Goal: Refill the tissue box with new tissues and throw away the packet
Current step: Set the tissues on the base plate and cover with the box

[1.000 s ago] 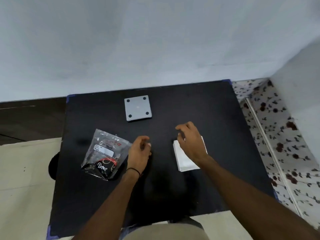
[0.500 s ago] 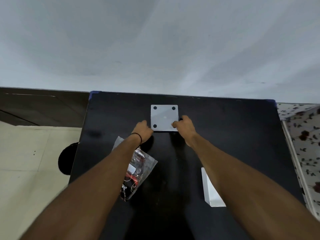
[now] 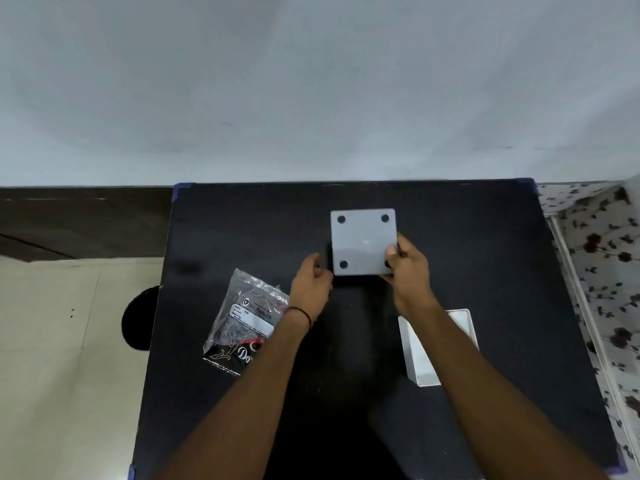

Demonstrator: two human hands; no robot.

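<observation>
The tissue box (image 3: 363, 241) stands upside down at the back middle of the black table (image 3: 485, 237), showing a grey square base with black round feet on a dark body. My right hand (image 3: 407, 271) grips the base's near right corner, thumb on top. My left hand (image 3: 310, 284) curls against the dark body at the near left corner. The clear tissue packet (image 3: 242, 323), with a white label and black and red print, lies to the left, partly under my left forearm. A white rectangular piece (image 3: 420, 355) lies at the right, half hidden by my right forearm.
The table's back edge meets a pale wall. A black round object (image 3: 138, 318) sits on the cream floor left of the table. Patterned flooring with dark flowers (image 3: 595, 244) runs along the right side.
Both hands left the table's middle and reached back to the grey-based box. It now looks raised and nearer to me, with my right thumb on top of its corner.
</observation>
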